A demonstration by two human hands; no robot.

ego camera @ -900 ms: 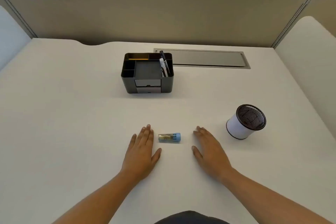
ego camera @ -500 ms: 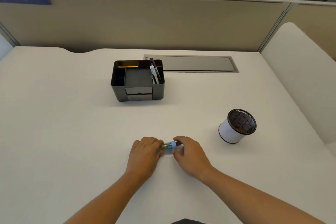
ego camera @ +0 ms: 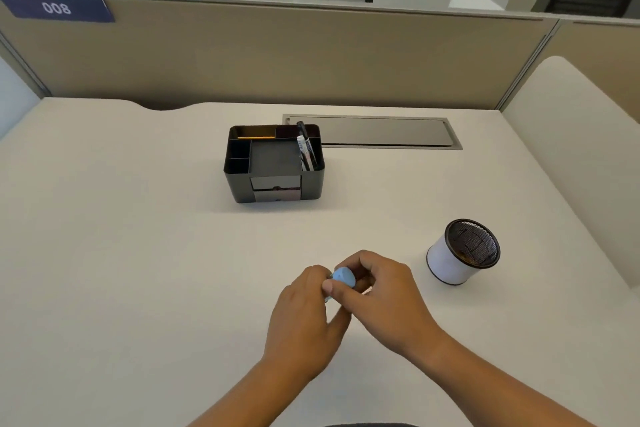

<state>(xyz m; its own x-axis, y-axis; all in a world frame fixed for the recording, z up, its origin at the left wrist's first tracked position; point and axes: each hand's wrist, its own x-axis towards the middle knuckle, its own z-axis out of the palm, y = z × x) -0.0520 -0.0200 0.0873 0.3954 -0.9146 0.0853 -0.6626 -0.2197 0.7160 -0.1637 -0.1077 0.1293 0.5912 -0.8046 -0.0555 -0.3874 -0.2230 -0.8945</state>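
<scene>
Black organiser (ego camera: 239, 185) beyond glue stick (ego camera: 343, 277); mesh cup (ego camera: 448, 265) right.

Office: cubicle partition (ego camera: 311, 55), desk organiser (ego camera: 275, 163)

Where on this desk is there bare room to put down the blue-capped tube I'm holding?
The widest bare stretch of desk lies left of your left hand and the black organizer. A free strip runs between the organizer and your hands. Tighter: the gap between your right hand and the mesh cup, and behind the organizer by the cable hatch.
</scene>
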